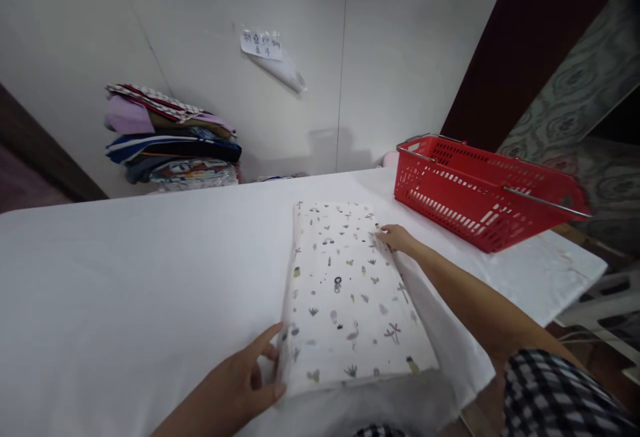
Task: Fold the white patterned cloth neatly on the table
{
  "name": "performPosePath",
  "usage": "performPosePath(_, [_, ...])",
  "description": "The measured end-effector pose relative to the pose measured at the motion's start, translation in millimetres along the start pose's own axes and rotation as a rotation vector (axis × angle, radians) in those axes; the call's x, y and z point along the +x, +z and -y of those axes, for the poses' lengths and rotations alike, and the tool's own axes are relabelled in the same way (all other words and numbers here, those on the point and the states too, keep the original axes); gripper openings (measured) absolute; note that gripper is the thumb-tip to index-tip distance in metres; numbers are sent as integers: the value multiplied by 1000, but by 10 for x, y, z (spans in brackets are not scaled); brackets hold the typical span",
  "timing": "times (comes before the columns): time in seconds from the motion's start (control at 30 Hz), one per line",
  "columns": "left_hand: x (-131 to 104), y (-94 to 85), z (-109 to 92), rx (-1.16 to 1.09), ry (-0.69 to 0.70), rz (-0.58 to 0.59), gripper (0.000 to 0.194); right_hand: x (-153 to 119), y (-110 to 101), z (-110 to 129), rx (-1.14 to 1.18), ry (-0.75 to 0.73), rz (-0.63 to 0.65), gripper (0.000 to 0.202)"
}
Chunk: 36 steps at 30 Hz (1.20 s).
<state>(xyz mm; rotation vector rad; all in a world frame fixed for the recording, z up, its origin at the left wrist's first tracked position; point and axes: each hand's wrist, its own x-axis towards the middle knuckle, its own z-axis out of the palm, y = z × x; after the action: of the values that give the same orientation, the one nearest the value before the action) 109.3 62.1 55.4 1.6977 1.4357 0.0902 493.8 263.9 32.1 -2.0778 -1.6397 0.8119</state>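
A folded cloth [345, 304], white with small printed flamingos, palm trees and cacti, lies flat as a long rectangle on the white-covered table. At its near left edge is my left hand [245, 374], thumb and forefinger spread apart, their tips touching the fold. On the far right edge my right hand [397, 238] has its fingers drawn together on the cloth's border. The undersides of the right fingers are hidden.
A red plastic basket [450, 190] with metal handles stands at the table's right end. Against the wall at back left is a stack of folded clothes [173, 137]. A paper sign [263, 45] hangs partly loose on the wall. The white tablecloth [150, 277] drapes over the near edge.
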Motion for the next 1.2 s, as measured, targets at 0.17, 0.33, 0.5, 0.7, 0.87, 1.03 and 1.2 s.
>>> performPosePath(0.17, [343, -105, 134, -58, -74, -183, 64, 211, 87, 78, -289, -3, -32, 46])
performPosePath(0.33, [631, -76, -2, 6, -40, -375, 68, 191, 112, 57, -183, 61, -33, 61])
performPosePath(0.5, [758, -11, -214, 101, 69, -441, 57, 146, 152, 14, -110, 10, -66, 78])
performPosePath(0.7, [792, 110, -208, 171, 60, -488, 57, 145, 181, -146, -142, -71, -132, 69])
performPosePath(0.87, [822, 64, -185, -1, -9, -451, 59, 111, 181, -174, -262, -60, -101, 71])
performPosePath(1.03, [934, 18, -201, -197, -63, -468, 64, 244, 146, -71, -327, -51, -119, 74])
performPosePath(1.2, [1036, 63, -162, -191, -41, -506, 66, 601, 188, 111, -217, 27, -137, 77])
